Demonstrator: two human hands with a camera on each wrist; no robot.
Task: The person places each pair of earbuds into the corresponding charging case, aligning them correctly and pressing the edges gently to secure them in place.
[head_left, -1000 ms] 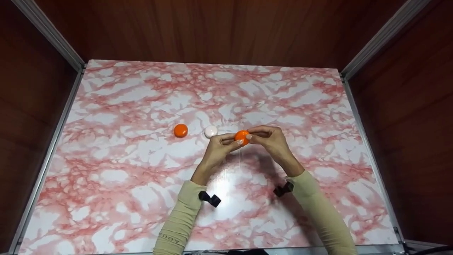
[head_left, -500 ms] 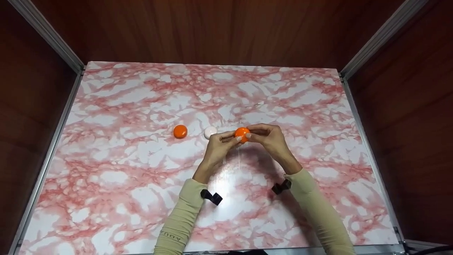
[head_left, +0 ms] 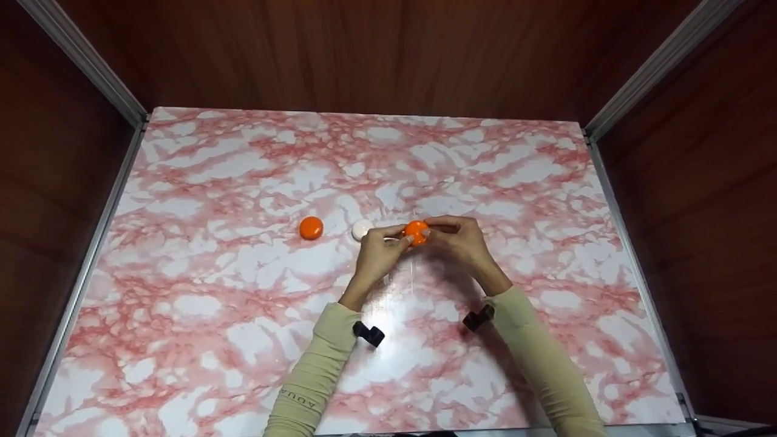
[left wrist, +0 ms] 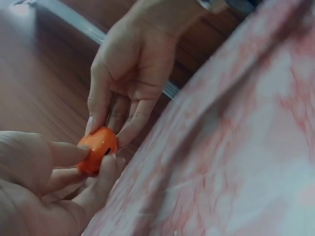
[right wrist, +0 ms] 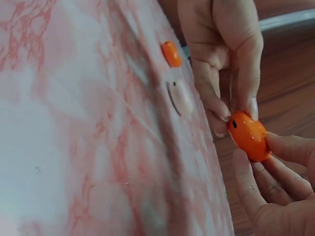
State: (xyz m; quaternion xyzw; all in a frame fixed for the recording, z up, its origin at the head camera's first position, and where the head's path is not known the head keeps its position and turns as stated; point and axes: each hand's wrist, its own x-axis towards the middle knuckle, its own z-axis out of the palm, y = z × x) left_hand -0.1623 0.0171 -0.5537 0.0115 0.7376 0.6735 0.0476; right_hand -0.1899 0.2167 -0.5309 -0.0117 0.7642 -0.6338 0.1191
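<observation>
My left hand (head_left: 377, 258) and right hand (head_left: 470, 249) pinch opposite sides of a small, round, glossy orange disc-shaped thing (head_left: 416, 232) between thumbs and fingers. A small dark slot shows in its edge in both wrist views. In the left wrist view, the left hand (left wrist: 54, 182) comes from the lower left and the right hand (left wrist: 133, 69) from above. The right wrist view has the orange thing (right wrist: 248, 136) held past the tabletop's edge in that picture. Fingers hide parts of its rim.
A white round thing (head_left: 361, 229) of like shape lies on the marbled pink-and-white table (head_left: 200, 364), just beyond the left hand. Farther left lies a second orange one (head_left: 311, 228). Dark wooden panels (head_left: 364, 54) enclose the back and sides.
Both hands keep their pinch on the orange disc-shaped thing. The wrists have drawn slightly toward each other. The two things on the table stay put.
</observation>
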